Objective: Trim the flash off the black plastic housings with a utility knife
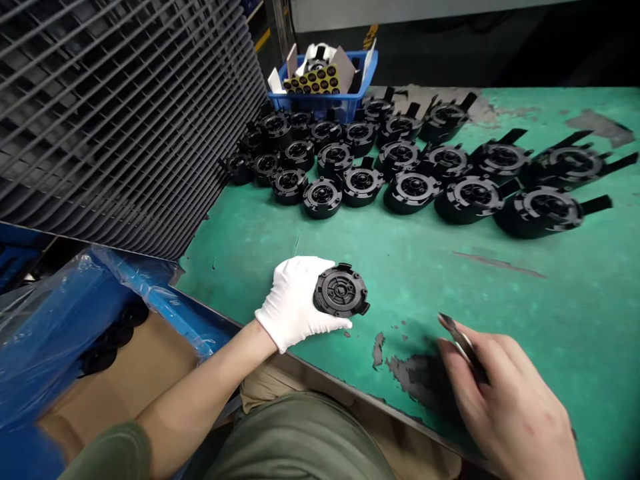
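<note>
My left hand (300, 303), in a white glove, is wrapped round the left side of a round black part (342, 292) above the green table (415, 267). The part's ribbed, circular face points up, with small tabs around its rim. At the right, my bare right hand (505, 393) pinches a small slim tool (463, 340), its dark tip pointing up and left. A gap of table separates the tool from the black part. Most of the tool's handle is hidden by my fingers.
Several similar black parts (323, 196) stand in rows across the table's back. Behind them is a blue basket (320, 103) holding a yellow sheet with black circles. Dark stacked trays (120, 120) rise at the left. Below them, a box (145, 360) with blue plastic holds black parts.
</note>
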The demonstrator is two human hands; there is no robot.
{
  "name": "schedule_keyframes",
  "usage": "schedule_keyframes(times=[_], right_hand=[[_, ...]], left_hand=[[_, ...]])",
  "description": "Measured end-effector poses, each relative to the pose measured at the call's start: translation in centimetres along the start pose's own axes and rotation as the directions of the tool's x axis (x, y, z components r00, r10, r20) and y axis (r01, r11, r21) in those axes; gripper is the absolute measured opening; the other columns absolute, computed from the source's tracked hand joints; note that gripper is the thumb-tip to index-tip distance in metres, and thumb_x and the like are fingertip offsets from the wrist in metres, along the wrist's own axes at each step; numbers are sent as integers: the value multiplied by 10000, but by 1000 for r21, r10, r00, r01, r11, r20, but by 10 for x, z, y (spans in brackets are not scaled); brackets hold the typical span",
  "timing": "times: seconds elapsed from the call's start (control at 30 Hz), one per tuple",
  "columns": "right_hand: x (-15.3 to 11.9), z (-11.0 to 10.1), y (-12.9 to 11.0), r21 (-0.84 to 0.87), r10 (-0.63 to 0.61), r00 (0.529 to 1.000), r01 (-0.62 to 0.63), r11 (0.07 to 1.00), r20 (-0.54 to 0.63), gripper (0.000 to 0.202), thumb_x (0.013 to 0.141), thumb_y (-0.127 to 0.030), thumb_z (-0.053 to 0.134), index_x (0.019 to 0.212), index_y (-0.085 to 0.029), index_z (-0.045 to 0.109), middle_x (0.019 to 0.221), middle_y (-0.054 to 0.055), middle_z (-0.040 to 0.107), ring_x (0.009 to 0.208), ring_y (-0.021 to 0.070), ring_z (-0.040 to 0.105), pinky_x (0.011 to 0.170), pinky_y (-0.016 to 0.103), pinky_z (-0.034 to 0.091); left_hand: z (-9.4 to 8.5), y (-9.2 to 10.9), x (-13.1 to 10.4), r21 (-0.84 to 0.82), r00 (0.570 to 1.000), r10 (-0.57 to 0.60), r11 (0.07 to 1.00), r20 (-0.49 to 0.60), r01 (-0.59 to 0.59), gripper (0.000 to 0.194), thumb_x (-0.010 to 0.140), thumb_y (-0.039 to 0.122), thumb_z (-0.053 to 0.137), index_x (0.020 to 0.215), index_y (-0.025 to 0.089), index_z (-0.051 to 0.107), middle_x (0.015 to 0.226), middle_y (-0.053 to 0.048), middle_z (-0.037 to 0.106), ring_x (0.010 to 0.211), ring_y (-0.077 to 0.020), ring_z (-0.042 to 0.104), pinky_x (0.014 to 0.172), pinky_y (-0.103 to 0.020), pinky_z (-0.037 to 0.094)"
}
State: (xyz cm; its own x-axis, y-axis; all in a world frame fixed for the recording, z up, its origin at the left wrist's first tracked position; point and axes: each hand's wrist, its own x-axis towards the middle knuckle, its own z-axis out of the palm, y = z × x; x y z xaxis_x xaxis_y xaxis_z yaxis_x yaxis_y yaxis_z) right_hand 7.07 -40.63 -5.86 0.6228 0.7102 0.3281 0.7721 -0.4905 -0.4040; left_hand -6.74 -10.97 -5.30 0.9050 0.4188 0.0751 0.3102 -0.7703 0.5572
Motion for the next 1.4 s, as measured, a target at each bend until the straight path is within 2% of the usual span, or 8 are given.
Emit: schedule_keyframes(times=[0.13, 0.3, 0.57, 0.7, 0.83, 1.0, 1.17, 1.4], right_hand=[[14, -5, -20, 115, -138, 988, 130, 985, 66, 391, 1099, -193, 579, 1481, -210, 660, 1120, 75, 695, 867, 162, 661, 729, 275, 525], [44, -1, -45, 107, -473, 865, 461, 881, 169, 416, 1047, -75, 565, 1437, -166, 676, 1479, 103, 726, 1275, 308, 605, 1021, 434, 520], [64, 5, -69, 232, -485, 852, 440, 868, 197, 316, 1055, -101, 531, 1315, -155, 702, 1404, 131, 776, 1306, 303, 638, 1037, 477, 536], [66, 0, -60, 489, -276, 955, 190, 851, 110, 321, 1078, -124, 482, 1301, -234, 686, 1248, 104, 800, 1158, 235, 726, 964, 401, 608], [58, -5, -42, 313, 129, 989, -143, 939, 68, 241, 1127, -272, 527, 1274, -254, 717, 1080, 69, 782, 873, 184, 739, 807, 317, 603], [35, -3, -29, 224, 23, 979, -69, 972, 203, 293, 1120, -337, 553, 1362, -238, 688, 1021, 54, 754, 785, 175, 715, 735, 297, 584], [19, 5, -29, 200, 29, 976, -73, 977, 216, 286, 1121, -297, 541, 1379, -266, 661, 1027, 27, 788, 740, 154, 721, 669, 276, 561], [20, 0, -26, 143, 59, 992, -75, 987, 115, 288, 1123, -276, 532, 1378, -272, 666, 1013, 35, 768, 790, 181, 743, 753, 312, 597]], left_hand=[[2, 20, 6, -42, 989, 116, 993, 86, -113, 878, 576, 669, 1021, 1299, 256, 742, 1276, -95, 811, 1225, -375, 756, 1202, -552, 483], [11, 43, 11, 8, 958, 167, 985, 232, -173, 466, 785, 709, 815, 928, 273, 732, 932, -33, 797, 984, -336, 774, 1092, -549, 488], [16, 35, 11, 12, 959, 205, 977, 194, -212, 410, 795, 601, 813, 1005, 260, 728, 997, -41, 803, 1019, -329, 765, 1188, -573, 440], [8, 34, 15, -46, 957, 172, 985, 232, -166, 515, 740, 632, 914, 1073, 271, 756, 1022, -50, 808, 1066, -349, 778, 1129, -546, 522], [-1, 19, 8, -101, 961, 194, 979, 198, -177, 688, 737, 618, 970, 1283, 268, 741, 1277, -107, 801, 1253, -393, 749, 1140, -556, 564], [-1, 3, -11, -118, 982, 148, 984, 118, -135, 1051, 704, 705, 986, 1538, 196, 599, 1498, -201, 700, 1420, -415, 669, 1206, -565, 560], [22, 16, -12, -64, 982, 174, 983, 72, -169, 1350, 492, 791, 1029, 1571, 137, 550, 1554, -257, 653, 1499, -495, 596, 1298, -669, 456], [34, 32, 1, -178, 982, 187, 968, 29, -179, 901, 706, 576, 986, 1447, 212, 624, 1425, -144, 766, 1365, -388, 722, 1362, -644, 367]])
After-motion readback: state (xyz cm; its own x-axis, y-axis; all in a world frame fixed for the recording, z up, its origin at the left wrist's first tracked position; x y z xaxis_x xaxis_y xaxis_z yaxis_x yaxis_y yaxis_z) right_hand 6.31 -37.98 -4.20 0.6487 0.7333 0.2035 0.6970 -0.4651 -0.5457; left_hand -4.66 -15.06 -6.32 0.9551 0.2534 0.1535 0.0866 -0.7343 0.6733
